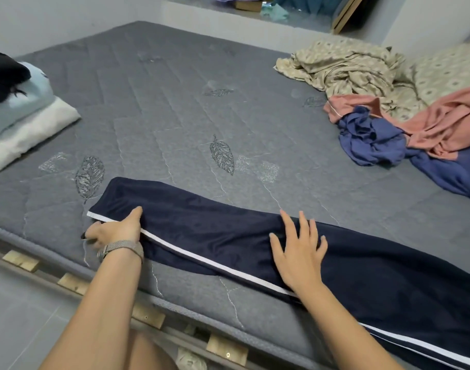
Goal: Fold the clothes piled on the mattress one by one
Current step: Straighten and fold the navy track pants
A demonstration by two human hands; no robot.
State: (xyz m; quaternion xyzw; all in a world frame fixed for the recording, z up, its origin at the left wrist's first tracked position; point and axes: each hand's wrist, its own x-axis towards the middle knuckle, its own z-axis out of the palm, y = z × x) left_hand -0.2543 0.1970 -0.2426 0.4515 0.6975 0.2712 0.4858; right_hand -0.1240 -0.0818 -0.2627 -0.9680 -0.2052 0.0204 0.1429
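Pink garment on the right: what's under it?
A crumpled blue garment pokes out from under the pink garment, with patterned beige fabric behind. Anything deeper is covered.

Trousers [228, 236] look like smooth dark cloth with a slight sheen, mattress [175, 102] is matt quilted fabric with stitched leaves, slats [227, 349] underneath are bare rough wood.

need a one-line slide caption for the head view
Left hand grips the hem of navy track pants laid along the mattress edge; right hand presses them flat.
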